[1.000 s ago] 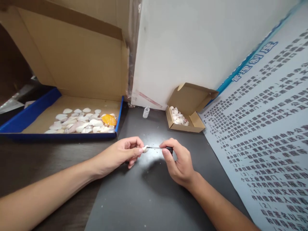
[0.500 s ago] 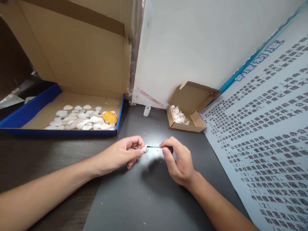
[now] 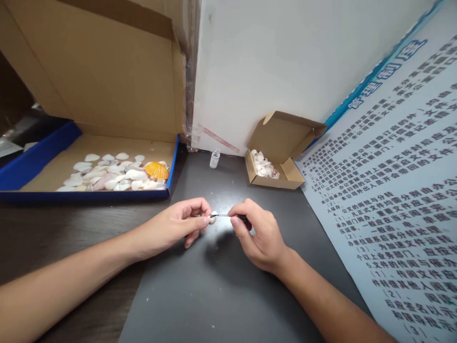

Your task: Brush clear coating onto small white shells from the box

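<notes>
My left hand (image 3: pixel 183 221) pinches a small white seashell (image 3: pixel 213 219) between thumb and fingers above the grey mat. In my right hand (image 3: pixel 259 236) is a small brush (image 3: pixel 223 216) with a thin pale stem, a dark tip and a black cap-like handle. Its tip touches the shell, or lies right in front of it; which one I cannot tell. My fingers hide part of both the shell and the handle. Beyond my hands stands a small clear bottle (image 3: pixel 214 159) with a printed label, upright and seemingly without a cap.
On the left lies an open blue-sided cardboard box (image 3: pixel 46 164) with many white shells and an orange scallop shell (image 3: pixel 157 170). A smaller open carton (image 3: pixel 296 175) with shells stands back right. A white wall panel (image 3: pixel 264 62) and a printed poster (image 3: pixel 392 176) border the mat (image 3: pixel 200 295).
The view has shifted a little, so everything sits slightly further left and up. The brush tip has moved further across the shell, closer to my left fingertips.
</notes>
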The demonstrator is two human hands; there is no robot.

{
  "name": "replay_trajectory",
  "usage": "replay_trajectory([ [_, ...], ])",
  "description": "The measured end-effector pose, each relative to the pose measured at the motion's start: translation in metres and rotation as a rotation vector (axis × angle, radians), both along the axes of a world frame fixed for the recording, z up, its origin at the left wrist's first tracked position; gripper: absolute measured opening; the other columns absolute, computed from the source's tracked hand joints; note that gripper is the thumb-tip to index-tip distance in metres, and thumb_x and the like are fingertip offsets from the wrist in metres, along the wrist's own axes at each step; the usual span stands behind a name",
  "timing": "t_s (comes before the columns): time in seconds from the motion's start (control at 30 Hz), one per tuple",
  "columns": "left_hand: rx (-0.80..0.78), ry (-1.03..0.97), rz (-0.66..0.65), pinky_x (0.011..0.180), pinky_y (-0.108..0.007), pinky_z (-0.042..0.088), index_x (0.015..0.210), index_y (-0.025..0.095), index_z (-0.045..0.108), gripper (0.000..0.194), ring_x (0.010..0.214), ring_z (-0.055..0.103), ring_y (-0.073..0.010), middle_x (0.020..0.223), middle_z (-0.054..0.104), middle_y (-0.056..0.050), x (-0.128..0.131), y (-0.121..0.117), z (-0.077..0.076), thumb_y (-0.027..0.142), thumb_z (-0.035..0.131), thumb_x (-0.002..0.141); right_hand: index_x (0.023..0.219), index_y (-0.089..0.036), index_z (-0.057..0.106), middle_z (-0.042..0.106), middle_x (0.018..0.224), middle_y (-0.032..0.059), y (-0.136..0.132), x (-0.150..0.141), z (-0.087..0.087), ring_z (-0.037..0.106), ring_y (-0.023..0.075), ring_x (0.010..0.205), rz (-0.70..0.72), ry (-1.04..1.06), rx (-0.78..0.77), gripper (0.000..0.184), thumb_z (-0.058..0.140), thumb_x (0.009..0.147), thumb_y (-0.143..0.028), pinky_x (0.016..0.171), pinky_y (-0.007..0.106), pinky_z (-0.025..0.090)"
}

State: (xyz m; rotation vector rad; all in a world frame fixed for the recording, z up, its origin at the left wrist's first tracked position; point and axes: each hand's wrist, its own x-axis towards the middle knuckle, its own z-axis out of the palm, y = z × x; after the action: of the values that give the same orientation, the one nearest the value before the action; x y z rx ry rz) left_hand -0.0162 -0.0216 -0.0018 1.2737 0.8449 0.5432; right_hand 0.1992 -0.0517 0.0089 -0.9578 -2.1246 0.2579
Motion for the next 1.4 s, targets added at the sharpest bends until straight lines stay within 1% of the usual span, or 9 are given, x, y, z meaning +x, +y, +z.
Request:
replay_trajectory([
  [0.13, -0.015, 0.004, -0.004, 0.048, -0.022, 0.032, 0.084, 0.02, 0.051, 0.033, 0.047, 0.045, -0.0075, 0.068, 0.055, 0.004, -0.0008, 0.0003, -0.0006, 0.05, 0.066, 0.082, 0.089, -0.021, 0.054, 0.055, 0.073, -0.0007, 0.0007, 0.0019, 0.0012, 0.047, 0.0121, 0.058, -0.068, 0.022, 0.011, 0.011, 0.046, 0.097, -0.019, 0.056, 0.025, 0.04],
  [0.3, -0.04, -0.031, -0.013, 0.046, -0.021, 0.03, 0.085, 0.02, 0.05, 0.03, 0.044, 0.047, -0.0054, 0.072, 0.058, 0.004, -0.0018, 0.0007, -0.0015, 0.046, 0.065, 0.084, 0.095, -0.021, 0.056, 0.056, 0.074, -0.0004, -0.0002, 0.0016, -0.0007, 0.049, 0.0121, 0.059, 0.004, 0.0, -0.01, 0.011, 0.046, 0.098, -0.02, 0.056, 0.025, 0.041],
  [0.43, -0.046, -0.032, -0.005, 0.046, -0.021, 0.029, 0.085, 0.019, 0.05, 0.029, 0.043, 0.046, -0.0046, 0.073, 0.058, 0.005, -0.001, 0.0, -0.0007, 0.044, 0.065, 0.085, 0.091, -0.02, 0.055, 0.055, 0.074, -0.0004, 0.0006, 0.0007, -0.0021, 0.048, 0.0122, 0.06, -0.078, -0.009, -0.01, 0.011, 0.047, 0.097, -0.019, 0.057, 0.025, 0.039],
  [0.57, -0.05, -0.035, -0.012, 0.045, -0.021, 0.029, 0.086, 0.019, 0.049, 0.028, 0.043, 0.046, -0.0049, 0.074, 0.058, 0.004, -0.0005, -0.0007, -0.0003, 0.043, 0.065, 0.084, 0.095, -0.021, 0.056, 0.054, 0.074, -0.0012, -0.0004, -0.0004, -0.0016, 0.048, 0.0116, 0.058, -0.003, 0.038, 0.01, 0.008, 0.047, 0.097, -0.019, 0.057, 0.024, 0.041],
  [0.67, -0.049, -0.028, -0.019, 0.046, -0.021, 0.03, 0.086, 0.02, 0.048, 0.027, 0.044, 0.047, -0.0052, 0.075, 0.058, 0.004, -0.0006, -0.0009, 0.0002, 0.042, 0.064, 0.084, 0.095, -0.02, 0.057, 0.056, 0.075, -0.0007, -0.001, -0.0009, -0.0016, 0.049, 0.0113, 0.058, 0.031, -0.008, -0.011, 0.009, 0.048, 0.097, -0.02, 0.056, 0.024, 0.041],
  [0.83, -0.028, -0.012, -0.008, 0.046, -0.021, 0.029, 0.086, 0.02, 0.047, 0.027, 0.044, 0.046, -0.0055, 0.075, 0.059, 0.004, -0.0006, -0.0012, 0.0013, 0.042, 0.063, 0.084, 0.088, -0.02, 0.056, 0.057, 0.072, -0.0014, -0.0009, 0.0012, -0.0008, 0.049, 0.0109, 0.058, -0.033, 0.052, -0.032, 0.01, 0.05, 0.096, -0.021, 0.055, 0.023, 0.04],
  [1.07, 0.078, 0.043, -0.05, 0.05, -0.022, 0.031, 0.084, 0.021, 0.047, 0.022, 0.048, 0.04, -0.0073, 0.06, 0.044, 0.009, -0.0021, -0.0046, 0.0005, 0.039, 0.059, 0.089, 0.083, -0.02, 0.057, 0.051, 0.059, -0.0051, -0.0032, -0.0017, -0.0052, 0.043, 0.0087, 0.048, -0.067, 0.189, -0.222, 0.017, 0.053, 0.096, -0.029, 0.048, 0.02, 0.036],
  [1.27, 0.094, 0.022, -0.065, 0.049, -0.022, 0.029, 0.083, 0.021, 0.048, 0.022, 0.049, 0.039, -0.0075, 0.058, 0.042, 0.01, -0.0029, -0.0047, -0.0049, 0.039, 0.058, 0.09, 0.076, -0.02, 0.057, 0.042, 0.05, -0.0084, 0.0, -0.0018, -0.0051, 0.036, 0.0066, 0.041, -0.16, 0.213, -0.185, 0.022, 0.06, 0.093, -0.034, 0.042, 0.019, 0.03],
  [1.4, 0.087, 0.01, -0.057, 0.048, -0.021, 0.03, 0.082, 0.021, 0.047, 0.023, 0.049, 0.039, -0.0075, 0.058, 0.042, 0.01, -0.0017, -0.0046, -0.0041, 0.039, 0.059, 0.09, 0.078, -0.021, 0.053, 0.038, 0.053, -0.0085, 0.0009, 0.0004, -0.0034, 0.035, 0.0068, 0.044, -0.177, 0.216, -0.168, 0.021, 0.055, 0.096, -0.03, 0.045, 0.019, 0.03],
])
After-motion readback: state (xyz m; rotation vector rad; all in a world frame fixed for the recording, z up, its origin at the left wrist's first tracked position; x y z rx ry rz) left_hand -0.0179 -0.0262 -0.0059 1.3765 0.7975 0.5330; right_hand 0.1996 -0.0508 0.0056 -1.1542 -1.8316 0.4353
